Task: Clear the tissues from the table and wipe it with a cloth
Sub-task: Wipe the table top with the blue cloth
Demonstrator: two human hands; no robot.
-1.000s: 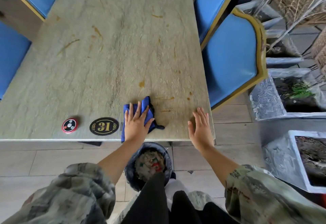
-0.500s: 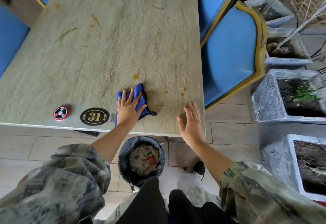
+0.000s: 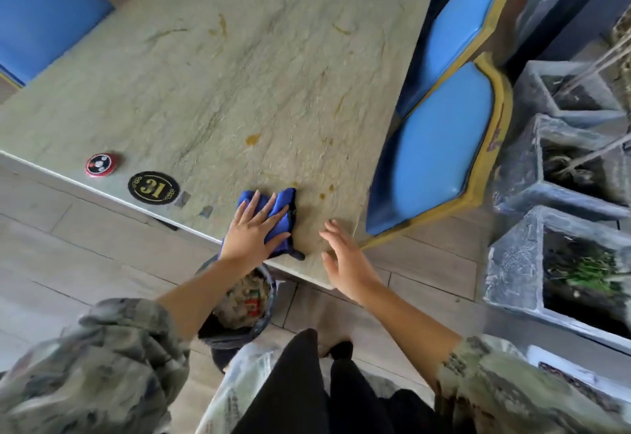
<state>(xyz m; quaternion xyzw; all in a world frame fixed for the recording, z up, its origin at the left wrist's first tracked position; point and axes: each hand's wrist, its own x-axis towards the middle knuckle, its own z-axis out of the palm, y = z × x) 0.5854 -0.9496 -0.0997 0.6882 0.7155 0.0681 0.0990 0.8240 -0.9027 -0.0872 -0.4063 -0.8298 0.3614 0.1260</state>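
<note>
**A:** Big picture first: one long stone-look table [image 3: 239, 75] fills the view, and not a tissue left on it that I can see. So my read is the clearing is done and we're in the wiping.

**B:** Agreed. Blue chairs all around, two clear on the right, the nearer chair [image 3: 440, 146] tucked against the table's right edge. A lined bin [image 3: 239, 310] sits on the floor just under the near edge, with rubbish in it.

**A:** Now the hands. Left hand [image 3: 254, 233] is flat on the one blue cloth [image 3: 283, 208], fingers spread wide, pressing rather than gripping. The cloth sits at the near edge, close to the right corner.

**B:** Right hand [image 3: 345, 256] is open too, fingers loosely fanned, holding nothing, just beside the cloth at the corner. Whether it touches the surface I can't tell.

**A:** Here's the key relation: the unwiped length runs away from those left fingers, up and to the left along the table's long axis. Left hand owns the cloth, so it's the one to push.

**B:** Targets: three orange spots close by, I count, the biggest spot [image 3: 252, 139] straight ahead of the fingertips, two smaller by the cloth's far right corner. More streaks further up.

**A:** And two small items to steer round: one number plaque [image 3: 153, 187] reading 31, one red call button [image 3: 101, 164], both left of the cloth near the edge.
</note>
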